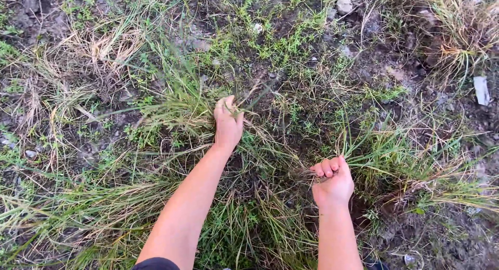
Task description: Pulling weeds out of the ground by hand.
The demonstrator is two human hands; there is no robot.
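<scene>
I look down at rough ground covered with green and dry grass. My left hand reaches forward and is closed on a tuft of long grass that leans to the left. My right hand is nearer to me, its fist closed around a bunch of thin dry grass stems close to the soil. Both forearms are bare; a dark sleeve edge shows at the bottom of the left arm.
Dark bare soil shows between the grass clumps. Small stones lie at the top, and a pale scrap of litter lies at the right. Thick dry clumps stand at the upper right.
</scene>
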